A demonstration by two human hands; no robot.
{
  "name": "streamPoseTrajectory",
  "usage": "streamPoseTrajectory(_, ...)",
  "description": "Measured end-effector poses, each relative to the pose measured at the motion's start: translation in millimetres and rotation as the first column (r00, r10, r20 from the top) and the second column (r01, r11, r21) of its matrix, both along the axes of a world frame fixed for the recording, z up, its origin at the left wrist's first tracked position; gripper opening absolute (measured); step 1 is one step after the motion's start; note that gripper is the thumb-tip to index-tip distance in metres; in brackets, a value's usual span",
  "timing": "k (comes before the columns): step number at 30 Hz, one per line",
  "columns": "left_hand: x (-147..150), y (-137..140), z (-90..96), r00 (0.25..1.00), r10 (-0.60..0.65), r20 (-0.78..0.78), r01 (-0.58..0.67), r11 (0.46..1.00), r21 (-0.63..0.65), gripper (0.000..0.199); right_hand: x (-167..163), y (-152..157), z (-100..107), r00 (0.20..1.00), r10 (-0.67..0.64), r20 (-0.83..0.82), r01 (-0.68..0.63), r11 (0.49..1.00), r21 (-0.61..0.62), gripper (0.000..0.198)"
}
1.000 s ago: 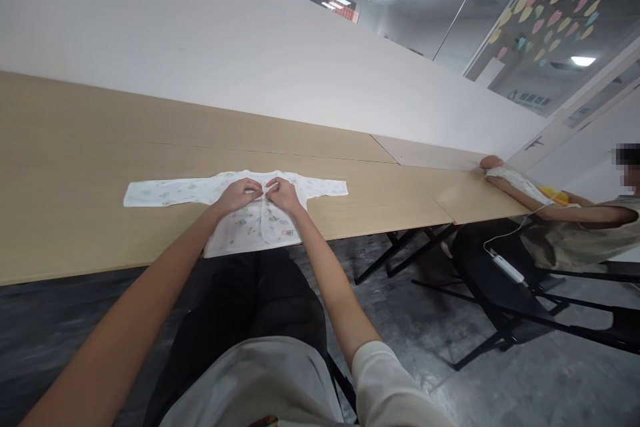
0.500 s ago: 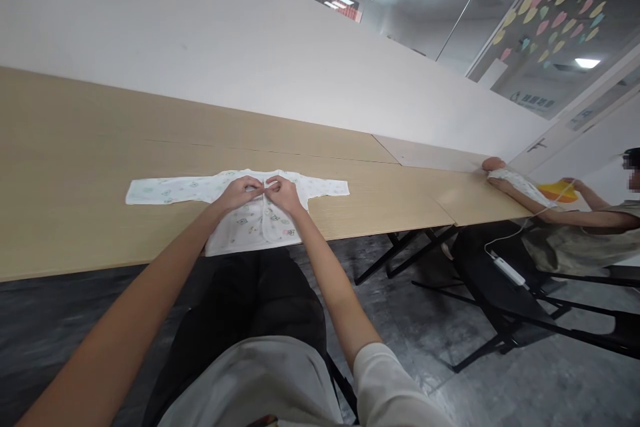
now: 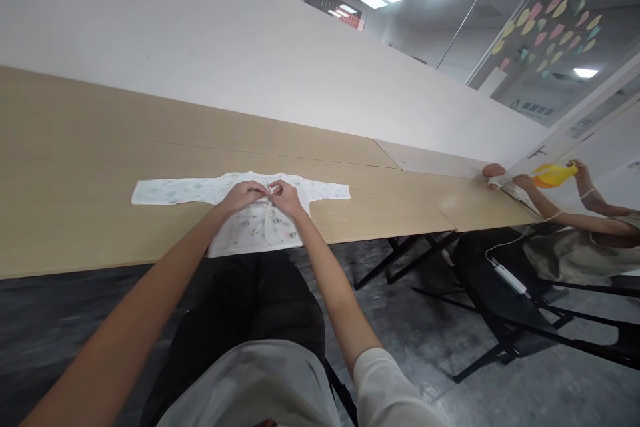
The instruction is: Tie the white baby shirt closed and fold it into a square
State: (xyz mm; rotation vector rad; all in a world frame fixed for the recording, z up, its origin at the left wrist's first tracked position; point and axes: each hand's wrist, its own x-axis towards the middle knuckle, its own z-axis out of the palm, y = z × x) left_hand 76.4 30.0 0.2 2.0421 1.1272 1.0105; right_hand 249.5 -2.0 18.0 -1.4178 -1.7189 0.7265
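Observation:
A small white baby shirt [image 3: 245,227] with a scattered print lies spread on the table, its sleeves stretched out to both sides. Its lower hem reaches the table's near edge. My left hand [image 3: 243,197] pinches the shirt's front at the upper middle. Close beside it, my right hand [image 3: 285,198] pinches the front edge from the other side, the fingertips of both hands nearly meeting. The bit of cloth between the fingertips is too small to make out, and whether a fastener is there cannot be seen.
The long wooden table [image 3: 80,147] runs along a white wall [image 3: 175,47]. At the far right a co-worker's hands hold a yellow item [image 3: 554,175] near a brownish round object [image 3: 493,171]. A black folding chair [image 3: 505,293] bears a white power strip [image 3: 510,278].
Both my hands have shifted slightly, still pinching the shirt's front. The co-worker has lifted the yellow item higher off the table.

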Motion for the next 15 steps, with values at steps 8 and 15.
streamPoseTrajectory(8, 0.7, -8.6, 3.7, 0.999, 0.003, -0.032, -0.001, 0.999, 0.041, 0.045, -16.5, -89.6, 58.3, 0.950, -0.081, -0.300, 0.144, 0.971, 0.192, 0.012)
streamPoseTrajectory(15, -0.2, -9.9, 4.1, 0.998, 0.029, -0.049, -0.026, 0.999, 0.048, 0.040, -75.8, -271.1, 88.8, 0.991, 0.127, -0.050, -0.097, 0.911, 0.400, 0.026)
